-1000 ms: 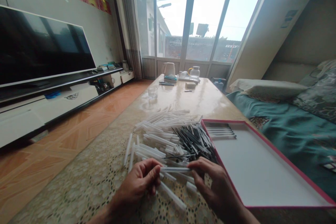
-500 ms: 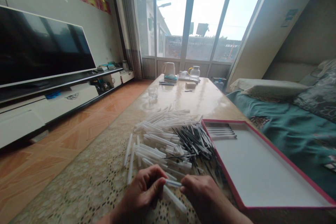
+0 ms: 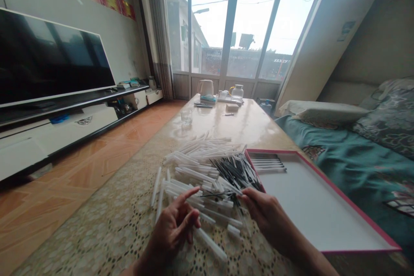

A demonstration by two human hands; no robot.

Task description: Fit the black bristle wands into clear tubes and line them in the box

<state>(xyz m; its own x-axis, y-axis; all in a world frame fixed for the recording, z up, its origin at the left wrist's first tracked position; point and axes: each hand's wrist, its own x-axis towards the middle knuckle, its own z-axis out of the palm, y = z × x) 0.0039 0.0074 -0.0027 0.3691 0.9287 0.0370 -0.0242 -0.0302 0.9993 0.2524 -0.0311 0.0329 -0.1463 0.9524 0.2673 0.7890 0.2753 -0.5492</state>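
Observation:
My right hand (image 3: 263,209) pinches the end of a whitish pen (image 3: 229,184), which slants up and left over the pile. My left hand (image 3: 174,224) holds nothing; its index finger points forward and the other fingers are loosely bent. Beneath and beyond my hands lie many translucent white tubes (image 3: 190,161) that look like pen barrels. A heap of thin black sticks (image 3: 231,170), like pen refills, lies to their right. One loose barrel (image 3: 211,245) rests just right of my left hand, and a short white piece (image 3: 233,230) is close by.
A shallow pink-rimmed box lid (image 3: 349,198) lies at the right, with several dark-tipped pens (image 3: 268,163) lined up in its far left corner. Farther along the table (image 3: 106,228) stand a drinking glass (image 3: 186,117), a kettle (image 3: 206,88) and a glass jug (image 3: 237,92).
My hands have moved apart. The right hand has carried the pen forward and right, over the pile. My left hand has let go, with its index finger extended.

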